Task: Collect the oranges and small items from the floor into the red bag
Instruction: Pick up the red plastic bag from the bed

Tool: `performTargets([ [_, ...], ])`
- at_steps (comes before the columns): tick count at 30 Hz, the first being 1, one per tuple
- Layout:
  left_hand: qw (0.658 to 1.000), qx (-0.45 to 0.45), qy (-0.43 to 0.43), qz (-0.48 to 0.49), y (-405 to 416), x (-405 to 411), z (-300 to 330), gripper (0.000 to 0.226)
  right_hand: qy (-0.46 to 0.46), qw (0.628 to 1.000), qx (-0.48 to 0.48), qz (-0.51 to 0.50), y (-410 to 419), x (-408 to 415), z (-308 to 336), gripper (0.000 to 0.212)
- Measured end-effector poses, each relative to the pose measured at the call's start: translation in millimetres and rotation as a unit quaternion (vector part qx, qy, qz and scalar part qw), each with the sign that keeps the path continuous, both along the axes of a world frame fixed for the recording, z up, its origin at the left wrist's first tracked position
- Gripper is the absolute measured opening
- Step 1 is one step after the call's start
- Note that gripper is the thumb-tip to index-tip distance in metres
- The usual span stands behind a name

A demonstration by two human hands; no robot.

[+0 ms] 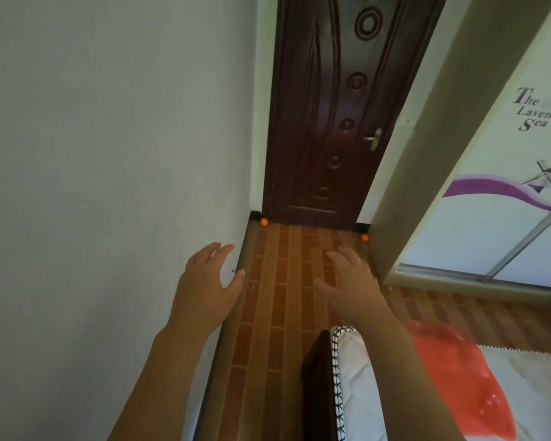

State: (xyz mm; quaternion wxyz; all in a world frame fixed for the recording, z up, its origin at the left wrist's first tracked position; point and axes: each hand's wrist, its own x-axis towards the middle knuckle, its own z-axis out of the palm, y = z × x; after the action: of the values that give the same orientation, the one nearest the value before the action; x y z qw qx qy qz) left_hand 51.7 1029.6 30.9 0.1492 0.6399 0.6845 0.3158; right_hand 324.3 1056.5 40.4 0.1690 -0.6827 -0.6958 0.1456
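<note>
1. Left hand (pixel 206 281) and right hand (pixel 352 281) both reach fwd over the floor (pixel 283 297), palms down, fingers spread & relaxed. Nothing in either grip.
2. Left orange (pixel 263 221) lies on the floor in the far left corner, where the white wall (pixel 109 138) meets the door (pixel 325 122). It's well ahead of the left hand, slightly to that hand's right, touching or just beside the dark skirting.
3. Right orange (pixel 365 237) sits on the floor at the far right, by the corner of the wardrobe (pixel 490 186) and the door frame. It's just past the right hand's fingertips (pixel 341 251) in view, a bit to the right; not touching.
4. Both oranges: small, round, bright orange, no stem visible at this dist. Being round, no long axis or pointing direction can be told.
5. The 2 oranges are well apart, one at each end of the door's bottom edge.
6. Red bag (pixel 458 370) lies flat on the white bed (pixel 522 393), lower right, behind the right forearm and blurred. Its long axis runs roughly from upper left to lower right in view; opening can't be told.
7. Floor is brown brick-pattern; wardrobe panel reads "The Lavender Sea" w/ a windmill pic.
</note>
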Motion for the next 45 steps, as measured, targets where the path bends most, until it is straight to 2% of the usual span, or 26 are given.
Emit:
performTargets([
  [10, 0.999, 0.009, 0.029, -0.017, 156, 67, 15, 0.060, 0.035, 0.999, -0.011, -0.012, 155, 79, -8, 0.073],
  [19, 0.996, 0.032, 0.058, -0.053, 238, 106, 29, 0.061, 0.051, 0.998, 0.005, -0.041, 217, 119, -3, 0.068],
  [22, 0.995, 0.030, 0.063, -0.067, 267, 117, 30, 0.071, 0.059, 0.997, 0.012, -0.050, 237, 129, -4, 0.063],
  [28, 0.989, 0.022, 0.093, -0.109, 349, 145, 22, 0.076, 0.047, 0.994, 0.025, -0.098, 284, 151, 4, 0.060],
  [37, 0.971, -0.008, 0.136, -0.199, 517, 178, 21, 0.067, 0.000, 0.985, 0.004, -0.172, 401, 164, 11, 0.060],
  [45, 0.957, -0.012, 0.133, -0.259, 654, 205, 27, 0.066, 0.003, 0.967, -0.007, -0.253, 507, 166, 14, 0.071],
])
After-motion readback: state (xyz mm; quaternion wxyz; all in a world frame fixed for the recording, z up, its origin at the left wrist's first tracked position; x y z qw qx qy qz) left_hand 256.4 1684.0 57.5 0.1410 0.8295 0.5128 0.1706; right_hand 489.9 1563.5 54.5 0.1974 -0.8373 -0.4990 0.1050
